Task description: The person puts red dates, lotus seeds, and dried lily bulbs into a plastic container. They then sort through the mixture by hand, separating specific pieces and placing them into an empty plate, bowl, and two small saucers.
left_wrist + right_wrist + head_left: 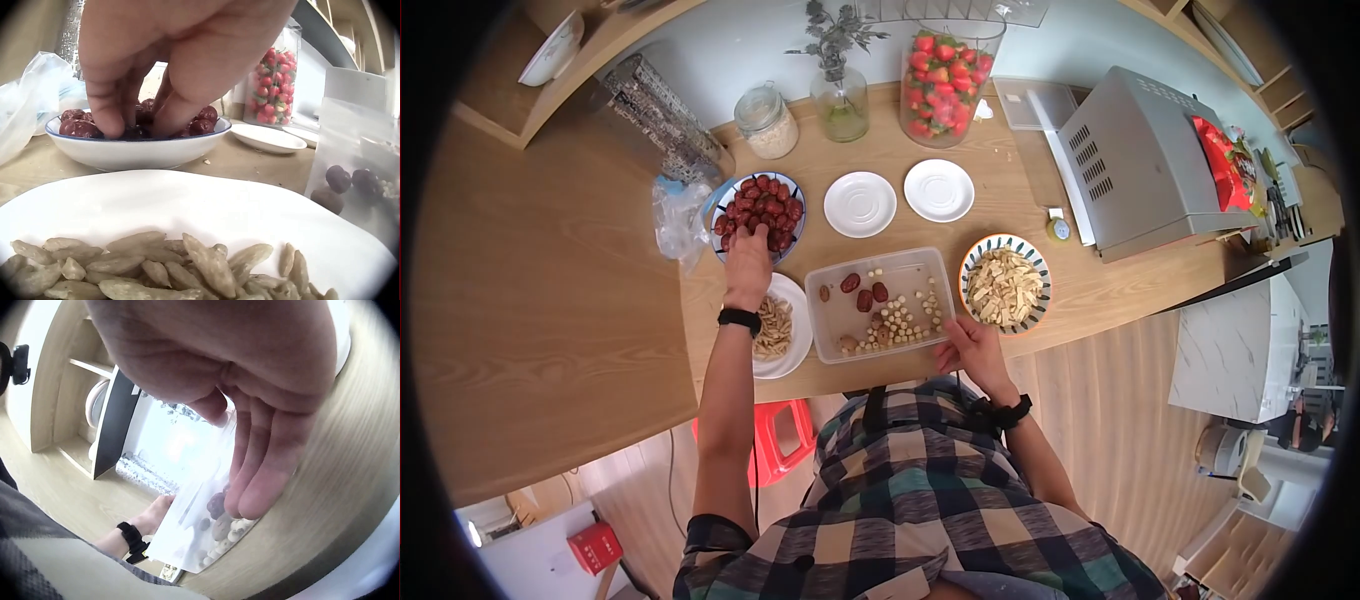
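My left hand (748, 268) reaches into a blue-rimmed bowl (125, 153) of red dates (762, 203), at the left of the table. Seen from the left wrist, thumb and fingers of this hand (169, 62) close around a dark date (136, 132). At its near right corner, a clear plastic box (830, 345) is held by my right hand (975, 352), thumb by the rim and fingers along the outer wall. Inside the box lie several dates (864, 300), small pale round pieces (897, 322) and a few brown nuts. In the right wrist view the hand (237, 356) partly hides the box.
Left of the box, a white plate (798, 345) holds pale elongated pieces; on its right stands a patterned bowl (1005, 288) of pale chunks. Two white saucers (860, 204) sit behind. Farther back are jars (767, 125), a vase, a strawberry container (943, 90) and a grey appliance (1135, 165).
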A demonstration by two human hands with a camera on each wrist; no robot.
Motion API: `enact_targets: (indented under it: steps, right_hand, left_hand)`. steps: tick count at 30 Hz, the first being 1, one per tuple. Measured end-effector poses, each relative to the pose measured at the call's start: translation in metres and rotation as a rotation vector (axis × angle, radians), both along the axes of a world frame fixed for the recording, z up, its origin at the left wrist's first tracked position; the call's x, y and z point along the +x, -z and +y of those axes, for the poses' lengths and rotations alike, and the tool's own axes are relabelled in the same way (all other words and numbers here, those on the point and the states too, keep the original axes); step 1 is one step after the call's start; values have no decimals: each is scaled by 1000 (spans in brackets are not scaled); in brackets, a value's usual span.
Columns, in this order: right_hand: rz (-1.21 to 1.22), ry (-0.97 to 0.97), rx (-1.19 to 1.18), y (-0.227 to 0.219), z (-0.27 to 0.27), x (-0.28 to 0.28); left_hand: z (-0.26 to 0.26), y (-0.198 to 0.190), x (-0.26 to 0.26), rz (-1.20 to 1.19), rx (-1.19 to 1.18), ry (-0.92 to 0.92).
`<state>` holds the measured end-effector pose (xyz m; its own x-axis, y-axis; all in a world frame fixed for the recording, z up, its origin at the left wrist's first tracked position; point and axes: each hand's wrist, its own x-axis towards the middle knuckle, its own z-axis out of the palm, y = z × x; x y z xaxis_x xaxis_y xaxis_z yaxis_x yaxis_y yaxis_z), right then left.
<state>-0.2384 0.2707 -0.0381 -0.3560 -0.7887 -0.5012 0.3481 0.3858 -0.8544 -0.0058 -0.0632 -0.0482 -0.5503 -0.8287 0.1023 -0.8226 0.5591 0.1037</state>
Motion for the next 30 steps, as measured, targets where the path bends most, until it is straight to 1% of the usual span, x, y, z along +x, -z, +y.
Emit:
enact_targets:
  steps: [2, 5, 8, 10, 15, 17, 18, 20, 22, 24, 25, 26, 28, 29, 30]
  right_hand:
    - [1, 9, 7, -1, 0, 1]
    - [20, 13, 24, -1, -1, 1]
    - [57, 3, 42, -3, -2, 1]
    - [61, 12, 11, -9, 0, 5]
    - [47, 20, -17, -15, -3, 7]
    - [80, -17, -6, -19, -4, 8]
    - [79, -17, -7, -22, -4, 8]
    - [159, -71, -31, -27, -5, 8]
    - [143, -78, -43, -25, -6, 7]
    - [134, -79, -55, -22, -6, 4]
    - [96, -86, -52, -21, -5, 3]
    - [57, -89, -48, -19, -4, 3]
    - [50, -98, -27, -13, -3, 2]
    - [43, -114, -8, -10, -3, 2]
    - [41, -112, -5, -9, -2, 3]
  left_hand:
    - [2, 1, -1, -21, -8, 1]
    - [3, 3, -6, -52, -13, -48]
    - [1, 8, -10, -24, -36, -68]
    - [-4, 12, -11, 52, -70, -112]
    - [-7, 13, -13, 62, -77, -141]
    - [-6, 13, -11, 54, -66, -149]
    - [-6, 14, -11, 71, -58, -145]
    - [-11, 22, -8, 87, -51, -142]
    - [-13, 25, -6, 207, -68, -136]
    - [-16, 22, -4, 232, -40, -166]
    - [-14, 17, -2, 251, -9, -200]
    - [-8, 2, -3, 249, -6, -196]
    - [6, -32, -5, 396, -11, -213]
    - [14, -45, -4, 465, 22, -147]
    - [29, -63, -6, 462, 25, -146]
